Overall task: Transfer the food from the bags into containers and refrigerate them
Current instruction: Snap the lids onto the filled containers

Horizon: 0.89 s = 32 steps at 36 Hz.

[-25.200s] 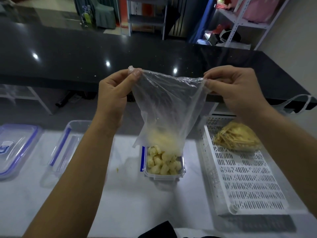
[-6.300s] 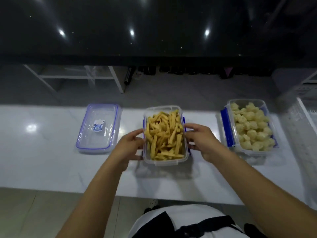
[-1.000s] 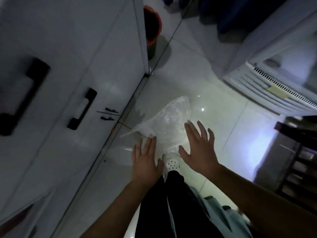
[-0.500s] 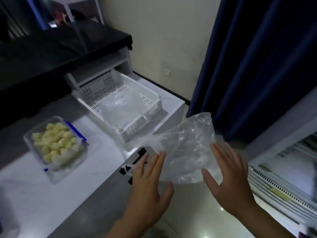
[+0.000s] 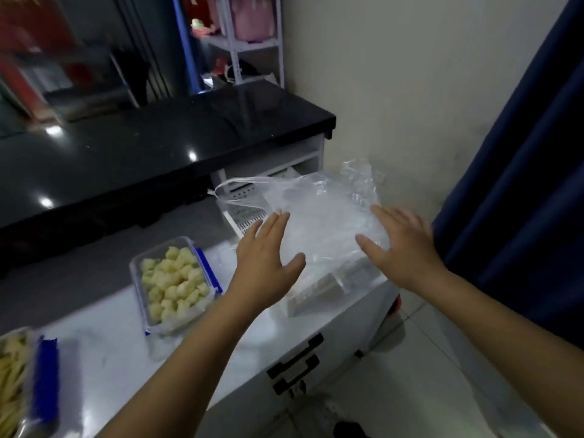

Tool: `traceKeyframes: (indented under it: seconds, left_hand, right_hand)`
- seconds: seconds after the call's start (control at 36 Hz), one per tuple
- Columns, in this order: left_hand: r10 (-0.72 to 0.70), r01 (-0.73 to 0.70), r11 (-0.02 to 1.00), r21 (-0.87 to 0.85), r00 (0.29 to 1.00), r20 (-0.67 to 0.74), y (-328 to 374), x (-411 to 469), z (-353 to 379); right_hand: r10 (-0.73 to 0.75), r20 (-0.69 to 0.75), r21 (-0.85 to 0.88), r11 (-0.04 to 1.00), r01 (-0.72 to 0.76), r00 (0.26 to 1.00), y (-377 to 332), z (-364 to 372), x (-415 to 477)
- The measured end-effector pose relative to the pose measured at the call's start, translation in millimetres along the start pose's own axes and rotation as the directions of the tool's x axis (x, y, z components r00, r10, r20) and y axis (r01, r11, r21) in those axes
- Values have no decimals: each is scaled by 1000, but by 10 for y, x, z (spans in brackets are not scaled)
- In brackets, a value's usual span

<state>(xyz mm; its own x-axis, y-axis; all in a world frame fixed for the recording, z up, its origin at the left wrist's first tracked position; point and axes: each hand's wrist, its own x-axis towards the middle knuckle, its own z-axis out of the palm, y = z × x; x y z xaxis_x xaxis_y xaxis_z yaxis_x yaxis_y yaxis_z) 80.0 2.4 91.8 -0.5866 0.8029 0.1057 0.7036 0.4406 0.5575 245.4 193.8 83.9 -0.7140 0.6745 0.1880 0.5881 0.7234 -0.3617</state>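
An empty, crumpled clear plastic bag (image 5: 325, 222) is pressed between my two flat palms above the white slotted basket (image 5: 248, 216) at the counter's right end. My left hand (image 5: 265, 251) is on its left side and my right hand (image 5: 401, 245) on its right, fingers stretched out. A clear container with blue clips (image 5: 172, 282), full of pale yellow chunks and without a lid, stands on the white counter (image 5: 126, 343) left of my left hand. A second container holding yellow sticks (image 5: 12, 374) shows blurred at the lower left edge.
A raised black glossy countertop (image 5: 158, 147) runs behind the white counter. A dark blue curtain (image 5: 521, 184) hangs at the right beside a cream wall. Black drawer handles (image 5: 295, 365) are on the cabinet front below. Tiled floor lies at lower right.
My view swung up from the floor to the counter. Both hands carried the bag from low beside the cabinet up and left, over the white basket.
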Motion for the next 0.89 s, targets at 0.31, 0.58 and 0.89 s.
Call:
traceKeyframes:
  seconds: [0.31,0.58,0.89]
  left_hand:
    - [-351,316,924,215,924,154,-590,886,673]
    - [-450,424,872,246,891,58,-781,790,721]
    - [-550,578,815,28,788,-276,-912,-787,4]
  right_hand:
    - [-155,458,-108,968,228,876,345,1048,1364]
    - [-296,527,52,947,318,796,-141,1030,1535]
    - [-572,528,421,818,392,627,-1602,591,562]
